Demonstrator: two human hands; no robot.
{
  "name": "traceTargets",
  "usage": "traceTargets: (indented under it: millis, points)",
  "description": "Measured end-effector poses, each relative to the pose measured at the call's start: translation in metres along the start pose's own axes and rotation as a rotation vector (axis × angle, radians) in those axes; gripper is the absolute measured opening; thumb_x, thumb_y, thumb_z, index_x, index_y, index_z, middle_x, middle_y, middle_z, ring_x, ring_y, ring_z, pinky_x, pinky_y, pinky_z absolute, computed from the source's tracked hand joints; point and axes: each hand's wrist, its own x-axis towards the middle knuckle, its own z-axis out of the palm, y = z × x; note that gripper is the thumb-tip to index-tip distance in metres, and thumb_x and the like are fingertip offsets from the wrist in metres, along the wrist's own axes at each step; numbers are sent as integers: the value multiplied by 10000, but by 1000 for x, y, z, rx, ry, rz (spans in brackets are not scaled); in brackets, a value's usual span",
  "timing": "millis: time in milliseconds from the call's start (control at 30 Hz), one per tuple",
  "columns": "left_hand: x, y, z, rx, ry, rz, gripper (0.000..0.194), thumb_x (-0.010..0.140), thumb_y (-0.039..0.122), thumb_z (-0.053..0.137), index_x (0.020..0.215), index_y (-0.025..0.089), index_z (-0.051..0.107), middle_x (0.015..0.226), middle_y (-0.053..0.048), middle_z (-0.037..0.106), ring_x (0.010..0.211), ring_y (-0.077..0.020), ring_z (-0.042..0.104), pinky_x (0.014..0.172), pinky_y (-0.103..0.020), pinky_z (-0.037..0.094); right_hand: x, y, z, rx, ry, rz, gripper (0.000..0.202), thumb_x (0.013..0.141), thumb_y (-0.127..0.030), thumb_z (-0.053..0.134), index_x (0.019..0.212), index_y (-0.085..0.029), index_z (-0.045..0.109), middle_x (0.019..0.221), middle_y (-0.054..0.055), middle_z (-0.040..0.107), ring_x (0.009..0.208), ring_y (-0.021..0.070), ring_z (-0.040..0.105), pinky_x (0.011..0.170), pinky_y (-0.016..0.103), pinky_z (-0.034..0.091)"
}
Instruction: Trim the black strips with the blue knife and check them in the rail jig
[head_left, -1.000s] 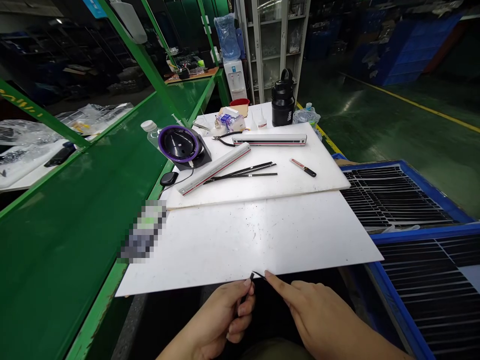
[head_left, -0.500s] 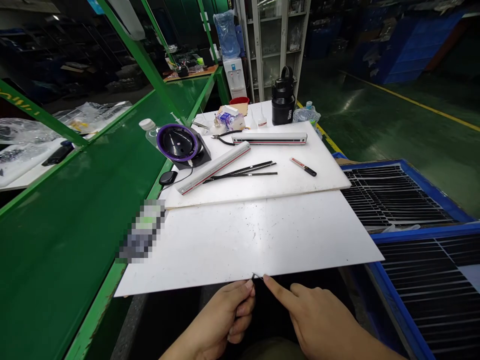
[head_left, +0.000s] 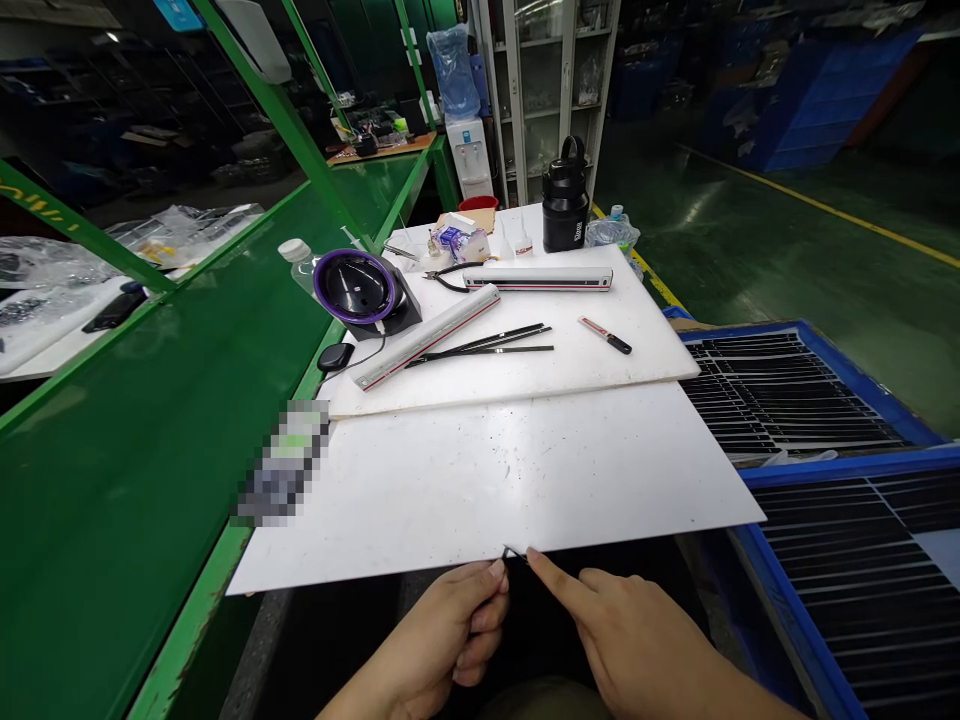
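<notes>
At the near edge of the white board point(head_left: 480, 480), my left hand point(head_left: 461, 625) pinches a small thin dark piece point(head_left: 507, 552) between thumb and curled fingers. My right hand point(head_left: 630, 625) is just right of it, index finger stretched out with its tip by the piece's far end; its other fingers are folded and partly hidden, and what they hold, if anything, does not show. Beyond, on a thick white foam sheet point(head_left: 622, 375), lie dark strips point(head_left: 517, 348), two white train-like bodies point(head_left: 427, 338) point(head_left: 538, 279), a cutter knife point(head_left: 604, 335) and black pliers point(head_left: 450, 276).
A purple-rimmed black device point(head_left: 354, 287) and a clear bottle point(head_left: 298, 262) stand at the left, near a pixelated flat object point(head_left: 285, 465). A black flask point(head_left: 565, 205) stands at the back. Blue trays point(head_left: 810, 468) of dark strips are at the right.
My hands stay almost where they were, with the dark piece still pinched in my left hand. The view has shifted very slightly.
</notes>
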Motion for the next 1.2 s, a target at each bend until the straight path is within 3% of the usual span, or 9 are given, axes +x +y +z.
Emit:
traceTargets:
  millis: [300,467,700,867,1067,1200]
  points:
    - [1,1,-3,-57,-14,-18,389,767,500,613,691,194,384,567,77,308,409,-32,159,394,-195,61,3,-6,-2,-161,-85,19,920,756,-103,558,1546,-309,133,867,33,559,553,228,544,452,274,205]
    - [1,3,-7,-55,-49,-38,361,771,483,612,717,193,404,571,78,301,411,-33,155,393,-193,61,1,3,3,-13,44,-19,795,845,-96,493,1532,-351,185,816,11,566,605,210,562,543,257,332]
    - [0,4,-6,-26,-47,-23,376,770,498,621,728,198,398,568,83,294,408,-33,152,394,-194,64,0,9,5,96,108,-54,689,899,-98,459,1513,-346,269,830,8,587,668,198,581,614,248,370]
    - [1,3,-6,-26,-53,-12,369,773,489,617,726,197,395,571,82,299,406,-31,158,391,-194,66,1,7,1,60,101,-57,722,875,-87,476,1514,-346,259,812,2,581,644,194,576,586,250,352]
    - [0,5,-6,-27,-58,-19,370,756,481,627,728,197,393,571,85,292,405,-29,150,390,-190,56,2,2,-1,-168,-11,-3,896,773,-122,574,1534,-348,160,829,15,563,544,228,547,473,266,242]
    - [0,6,-6,-25,-53,-28,343,752,473,622,771,191,426,579,85,303,404,-28,153,391,-188,54,0,5,1,-117,25,-23,874,798,-111,544,1532,-366,145,820,6,558,563,218,552,491,266,254]
